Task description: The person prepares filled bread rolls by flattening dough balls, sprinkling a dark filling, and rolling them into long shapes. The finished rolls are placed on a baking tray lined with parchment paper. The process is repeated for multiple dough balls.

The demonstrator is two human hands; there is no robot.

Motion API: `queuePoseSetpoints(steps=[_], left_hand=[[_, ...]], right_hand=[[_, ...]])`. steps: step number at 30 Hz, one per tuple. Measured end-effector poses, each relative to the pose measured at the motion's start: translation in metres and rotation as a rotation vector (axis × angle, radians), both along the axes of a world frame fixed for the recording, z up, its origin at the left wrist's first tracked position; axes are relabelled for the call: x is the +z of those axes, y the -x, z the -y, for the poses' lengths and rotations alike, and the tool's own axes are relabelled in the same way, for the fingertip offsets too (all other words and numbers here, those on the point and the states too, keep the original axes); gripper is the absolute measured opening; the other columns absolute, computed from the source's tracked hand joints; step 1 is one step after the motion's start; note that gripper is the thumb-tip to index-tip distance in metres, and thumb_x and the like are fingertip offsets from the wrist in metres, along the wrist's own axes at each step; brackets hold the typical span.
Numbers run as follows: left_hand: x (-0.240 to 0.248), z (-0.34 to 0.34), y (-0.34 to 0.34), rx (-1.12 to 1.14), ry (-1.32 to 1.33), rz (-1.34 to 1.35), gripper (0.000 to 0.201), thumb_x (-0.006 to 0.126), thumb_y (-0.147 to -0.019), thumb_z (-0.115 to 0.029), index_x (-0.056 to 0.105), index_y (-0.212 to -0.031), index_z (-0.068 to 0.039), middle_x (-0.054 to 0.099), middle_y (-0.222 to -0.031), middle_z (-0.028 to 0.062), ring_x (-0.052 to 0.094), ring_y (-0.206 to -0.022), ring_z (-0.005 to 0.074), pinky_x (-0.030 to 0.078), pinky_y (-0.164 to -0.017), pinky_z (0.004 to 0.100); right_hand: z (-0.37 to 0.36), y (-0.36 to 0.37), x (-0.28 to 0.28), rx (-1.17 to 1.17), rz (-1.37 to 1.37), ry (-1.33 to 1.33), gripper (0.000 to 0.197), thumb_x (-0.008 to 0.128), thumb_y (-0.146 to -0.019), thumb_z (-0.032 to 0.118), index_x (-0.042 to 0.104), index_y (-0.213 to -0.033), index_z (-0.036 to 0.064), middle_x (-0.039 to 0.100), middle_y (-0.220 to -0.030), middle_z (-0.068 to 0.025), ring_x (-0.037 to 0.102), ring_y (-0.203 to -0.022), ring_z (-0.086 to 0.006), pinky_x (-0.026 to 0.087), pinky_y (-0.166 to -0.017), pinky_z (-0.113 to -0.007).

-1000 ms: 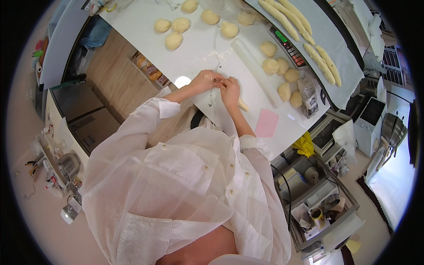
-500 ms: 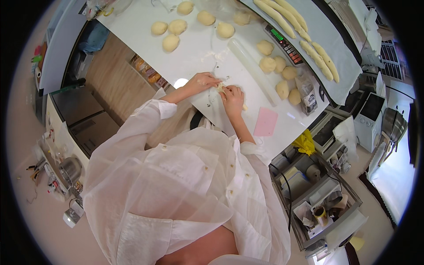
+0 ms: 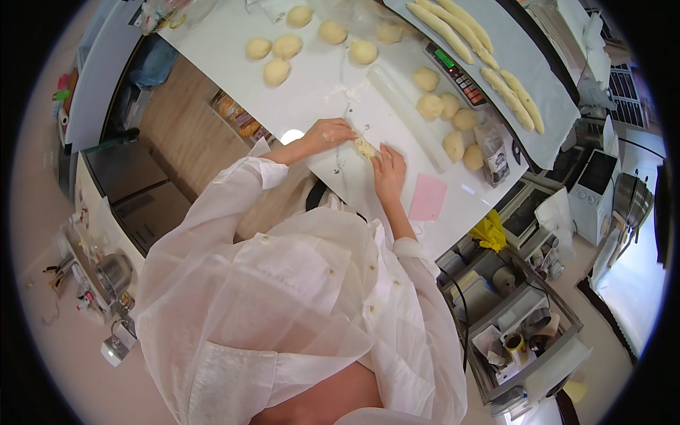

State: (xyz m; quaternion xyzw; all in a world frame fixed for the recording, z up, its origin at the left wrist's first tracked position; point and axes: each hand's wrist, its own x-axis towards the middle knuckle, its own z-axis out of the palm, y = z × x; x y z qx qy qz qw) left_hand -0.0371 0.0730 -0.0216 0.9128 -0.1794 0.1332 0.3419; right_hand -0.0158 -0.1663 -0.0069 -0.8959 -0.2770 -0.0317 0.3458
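A short, uneven strip of pale dough (image 3: 365, 147) lies at a slant on the white table between my hands. My left hand (image 3: 330, 135) is at its upper left end, fingers bent together and pinching the tip. At the lower right end, my right hand (image 3: 389, 173) has its thumb and fingers around the dough; the fingertips partly cover that end. The middle of the strip is uncovered and looks rough, with small bits on it.
A pink scraper (image 3: 428, 197) lies right of my right hand. Beyond are a long translucent rolling pin (image 3: 404, 113), several dough balls (image 3: 429, 106), a scale (image 3: 457, 74) and a paper-lined tray (image 3: 542, 78) with long dough rolls (image 3: 440, 32). The table's left edge (image 3: 234, 99) runs beside my left arm.
My hands have moved apart, the right one shifting right and nearer to me. More of the dough strip shows between them.
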Motion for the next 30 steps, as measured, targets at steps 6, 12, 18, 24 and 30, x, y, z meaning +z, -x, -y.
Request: queuePoseSetpoints(steps=[6,12,18,24,30], left_hand=[[0.02,0.028,-0.008,-0.185,-0.224,0.081,0.035,0.064,-0.085,-0.023,0.062,-0.119,-0.015,0.06,-0.129,-0.0012,0.055,-0.116,0.0193,0.043,-0.101,0.0368],[-0.01,0.029,-0.036,-0.314,-0.431,-0.181,0.044,0.059,-0.086,-0.04,0.061,-0.123,-0.018,0.058,-0.129,-0.0022,0.055,-0.113,0.0182,0.046,-0.092,0.0373],[0.053,0.035,-0.102,-0.197,0.007,-0.654,0.034,0.057,-0.092,-0.037,0.068,-0.11,-0.011,0.069,-0.103,0.0029,0.065,-0.086,0.0212,0.052,-0.071,0.0374],[0.161,0.055,-0.2,-0.57,-0.02,-0.79,0.043,0.073,-0.08,-0.032,0.067,-0.116,-0.009,0.068,-0.1,0.0162,0.065,-0.088,0.0254,0.05,-0.076,0.0338],[0.189,0.13,-0.344,-0.664,-0.343,-0.563,0.052,0.073,-0.077,-0.04,0.065,-0.117,-0.008,0.066,-0.108,0.0181,0.06,-0.105,0.0342,0.048,-0.089,0.0412]], right_hand=[[0.033,0.013,-0.005,0.124,0.091,0.158,0.048,0.073,-0.077,0.01,0.059,-0.123,0.0067,0.058,-0.119,-0.009,0.054,-0.109,-0.0285,0.042,-0.092,-0.045],[0.02,-0.016,-0.016,0.119,-0.063,0.113,0.042,0.068,-0.082,0.01,0.059,-0.123,0.0058,0.06,-0.109,-0.0098,0.057,-0.095,-0.0287,0.048,-0.078,-0.04],[0.024,-0.065,0.054,-0.186,-1.14,-0.405,0.031,0.062,-0.091,0.015,0.058,-0.12,0.0029,0.061,-0.088,-0.0048,0.058,-0.077,-0.0164,0.047,-0.064,-0.031],[0.066,-0.162,0.136,0.069,-1.009,-0.136,0.05,0.076,-0.08,0.024,0.056,-0.122,0.0023,0.064,-0.096,-0.0062,0.06,-0.086,-0.0156,0.048,-0.075,-0.029],[0.133,-0.276,0.165,-0.045,-0.514,0.032,0.04,0.075,-0.078,0.016,0.057,-0.111,0.0021,0.064,-0.092,-0.0105,0.061,-0.083,-0.0193,0.048,-0.076,-0.032]])
